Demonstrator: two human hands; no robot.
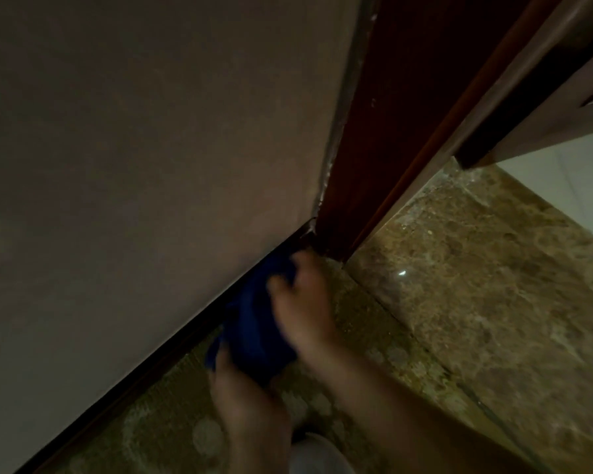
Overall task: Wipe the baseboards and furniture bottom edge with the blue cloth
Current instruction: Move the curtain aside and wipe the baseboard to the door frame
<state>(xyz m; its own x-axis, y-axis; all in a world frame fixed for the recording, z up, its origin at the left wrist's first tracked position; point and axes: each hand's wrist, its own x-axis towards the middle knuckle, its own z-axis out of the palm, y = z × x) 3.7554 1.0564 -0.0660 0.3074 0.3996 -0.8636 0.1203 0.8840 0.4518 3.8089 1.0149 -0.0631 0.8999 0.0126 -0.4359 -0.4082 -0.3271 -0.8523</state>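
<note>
Right hand (pixel 300 302) is seen just past the frame's centre toward five o'clock, its fingers spread over the upper part of the crumpled dark blue cloth (pixel 254 331) and pressing it against the dark wooden baseboard (pixel 172 352); motion blur prevents the exact curl of the fingers from being told. Left hand (pixel 250 410), at six o'clock, is placed at the cloth's lower end, where its fingertips are hidden behind the fabric, so a pinch is suggested but cannot be confirmed. The cloth is held low against the baseboard, at the foot of the plain beige wall (pixel 144 142), close to the corner where the baseboard is met by the reddish-brown wooden door frame (pixel 384 131) at one o'clock. From the cloth the baseboard is seen running down toward seven o'clock along the speckled stone floor (pixel 476 268).

As a judgement, the wiping is taken to be under way at the baseboard's end nearest the door frame. Whether the stretch toward seven o'clock is already cleaned cannot be told in the dim light. No furniture bottom edge is visible, so that part of the task is presumed left.
</note>
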